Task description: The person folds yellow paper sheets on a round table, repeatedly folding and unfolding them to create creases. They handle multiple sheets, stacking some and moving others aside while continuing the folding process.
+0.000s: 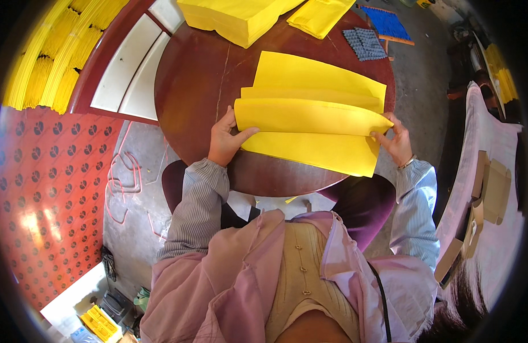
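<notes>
Gripping a folded yellow sheet (310,118), left hand (225,139) and right hand (397,143) at opposite ends, dark emblems (39,127) on red panel (62,200)

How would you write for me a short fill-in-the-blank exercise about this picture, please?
1. The left hand and the right hand hold folded material whose colour is ____.
2. Under this material stands a dark red ____.
3. The cardboard lies toward the picture's ____ edge.

Missing words: yellow; table; right.
</notes>
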Demonstrator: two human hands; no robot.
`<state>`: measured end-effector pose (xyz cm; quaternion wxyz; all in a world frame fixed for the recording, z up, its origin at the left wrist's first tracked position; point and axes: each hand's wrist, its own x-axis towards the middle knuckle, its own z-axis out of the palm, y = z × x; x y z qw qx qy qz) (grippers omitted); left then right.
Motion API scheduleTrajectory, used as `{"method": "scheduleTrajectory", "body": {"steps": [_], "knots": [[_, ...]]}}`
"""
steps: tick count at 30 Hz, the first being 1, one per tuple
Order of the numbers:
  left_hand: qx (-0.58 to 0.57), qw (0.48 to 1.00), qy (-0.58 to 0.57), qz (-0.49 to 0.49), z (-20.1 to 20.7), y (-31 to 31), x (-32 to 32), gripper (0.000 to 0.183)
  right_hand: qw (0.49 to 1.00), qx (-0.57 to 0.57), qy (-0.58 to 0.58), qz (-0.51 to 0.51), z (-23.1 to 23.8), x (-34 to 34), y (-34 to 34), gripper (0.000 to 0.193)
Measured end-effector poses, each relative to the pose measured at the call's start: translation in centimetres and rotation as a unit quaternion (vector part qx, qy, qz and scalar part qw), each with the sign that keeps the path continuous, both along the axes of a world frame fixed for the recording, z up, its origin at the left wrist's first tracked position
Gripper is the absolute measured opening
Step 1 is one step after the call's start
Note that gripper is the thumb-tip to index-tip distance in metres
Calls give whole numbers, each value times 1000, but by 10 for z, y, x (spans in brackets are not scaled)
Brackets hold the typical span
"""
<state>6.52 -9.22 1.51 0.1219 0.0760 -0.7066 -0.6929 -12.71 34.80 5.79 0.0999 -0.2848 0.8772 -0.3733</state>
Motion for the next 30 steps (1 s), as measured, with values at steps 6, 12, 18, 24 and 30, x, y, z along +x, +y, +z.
{"method": "scheduleTrajectory", "body": {"steps": [6,12,18,24,30], "knots": [[58,994,31,88,0,13,-6,28,991,-106,-59,-58,-12,-5,-11,37],[-89,989,-25,118,-14,1,-9,21,983,-128,-84,-102,-15,-1,-17,52],[-152,975,-72,148,-5,4,-11,42,978,-127,-68,-153,-17,7,-24,55],[-220,956,-96,171,13,10,-15,80,978,-95,-14,-187,-17,14,-28,54],[-267,944,-92,172,15,10,-20,73,980,-60,30,-189,-17,17,-34,55]]}}
